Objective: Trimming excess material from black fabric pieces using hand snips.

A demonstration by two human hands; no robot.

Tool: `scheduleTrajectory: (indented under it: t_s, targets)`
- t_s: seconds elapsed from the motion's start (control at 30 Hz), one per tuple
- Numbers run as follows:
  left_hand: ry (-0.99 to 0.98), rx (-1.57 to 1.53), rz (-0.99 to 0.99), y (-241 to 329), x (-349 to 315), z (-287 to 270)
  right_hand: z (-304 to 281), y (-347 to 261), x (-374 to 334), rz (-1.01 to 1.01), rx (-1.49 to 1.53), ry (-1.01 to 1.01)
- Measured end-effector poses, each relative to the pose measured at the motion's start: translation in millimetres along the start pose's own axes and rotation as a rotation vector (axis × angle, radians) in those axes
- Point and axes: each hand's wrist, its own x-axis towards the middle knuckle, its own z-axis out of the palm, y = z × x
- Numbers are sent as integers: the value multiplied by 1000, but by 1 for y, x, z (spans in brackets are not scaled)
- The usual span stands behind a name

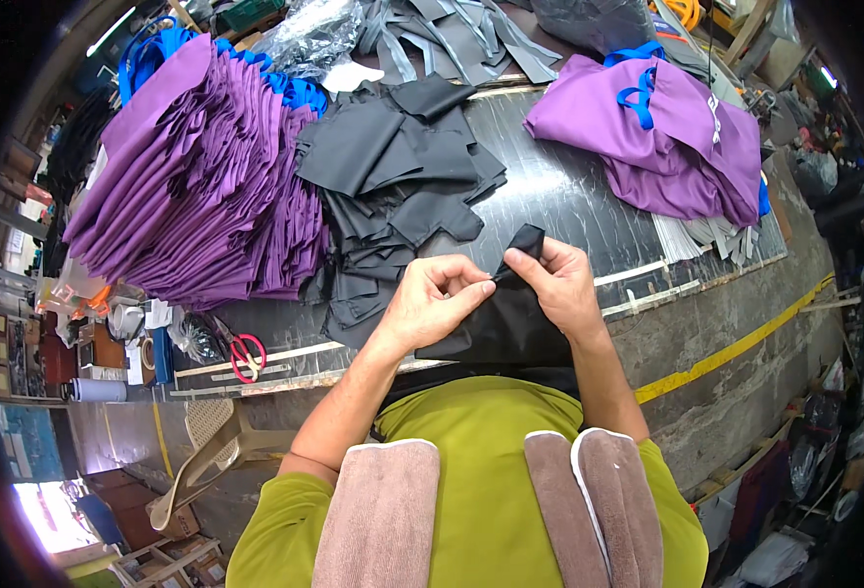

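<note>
Close in front of my body, a piece of black fabric [505, 323] hangs from my two hands. My left hand [444, 297] pinches its upper edge between thumb and forefinger. Beside it, my right hand [559, 281] grips the same edge, and a folded corner of the cloth sticks up past the thumb. Just beyond the hands lies a loose heap of black fabric pieces [393, 157] on the dark table [525, 176]. Left of that heap rises a tall stack of folded purple fabric [197, 186] with blue straps [295, 93] at its far side.
Purple bags [667, 137] with blue handles lie at the table's right. Red-handled scissors [246, 358] rest near the front left edge. Grey fabric strips [452, 39] and clear plastic [310, 39] cover the far side. A beige plastic chair [207, 451] stands at the left.
</note>
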Motion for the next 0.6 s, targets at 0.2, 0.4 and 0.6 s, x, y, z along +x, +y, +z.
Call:
scheduleTrajectory:
  t_s: [0.2,0.4,0.6]
  targets:
    - [21,38,68,-4,-5,1,-1,15,-2,2,-68,58]
    - [-34,87,-45,10,0,3,-2,6,1,-23,-104,17]
    - [13,1,25,-9,2,2,-1,2,-1,-12,63,-17]
